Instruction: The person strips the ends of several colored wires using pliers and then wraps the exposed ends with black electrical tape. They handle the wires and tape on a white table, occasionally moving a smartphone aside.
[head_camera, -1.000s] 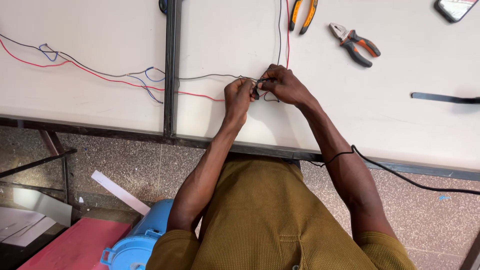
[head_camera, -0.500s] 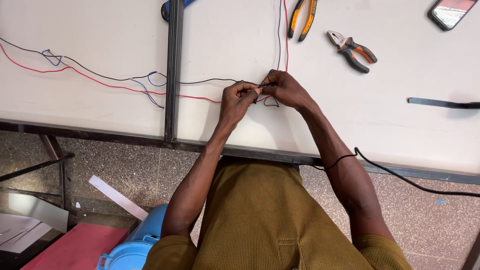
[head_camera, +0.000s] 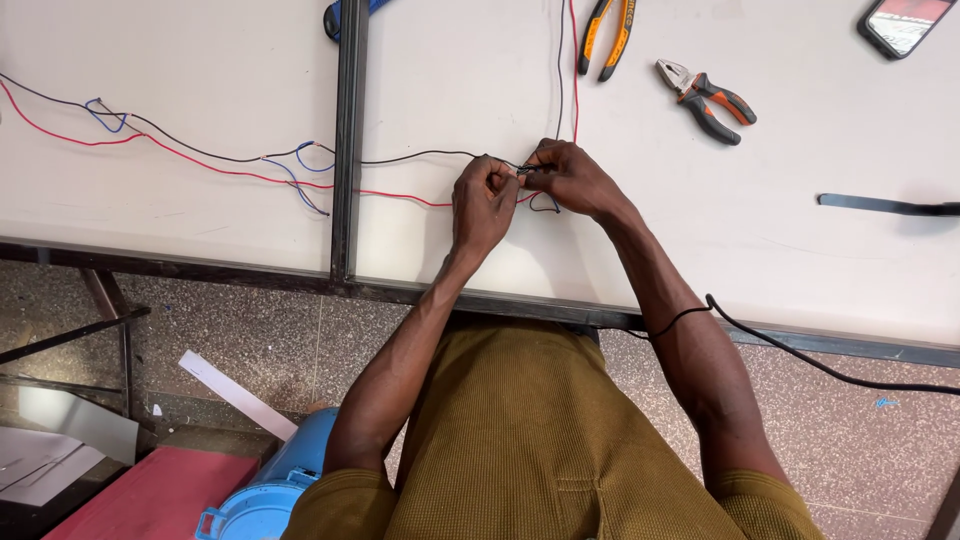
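A person in an olive-brown shirt leans over a white worktable (head_camera: 200, 60), both bare hands meeting at a junction of thin wires near the middle of the surface. The left hand (head_camera: 484, 203) is curled closed, its fingertips pinched on the wire ends, while the right hand (head_camera: 570, 178) presses in from the other side, thumb and forefinger also clamped on the same small joint — the two hands touching at the fingertips. The black wire (head_camera: 420, 155) runs in from the left along the tabletop to that joint, with the red wire (head_camera: 210, 169) trailing just beside it and passing under the hands; short blue wire (head_camera: 300, 180) loops cross both strands farther left. More strands, black and red, climb straight away from the hands toward the far edge of the table. Well apart from the work lie orange-handled pliers (head_camera: 612, 35) at the top edge and, to their right, a pair of combination pliers with orange-and-black grips (head_camera: 708, 98). A phone (head_camera: 905, 24) sits in the far right corner, and a dark flat strip (head_camera: 885, 206) lies on the right side of the table. A black cable (head_camera: 800, 355) crosses the right forearm — trailing off over the table's near edge. On the floor below sit a blue plastic container (head_camera: 268, 490) and a red flat object (head_camera: 150, 500).
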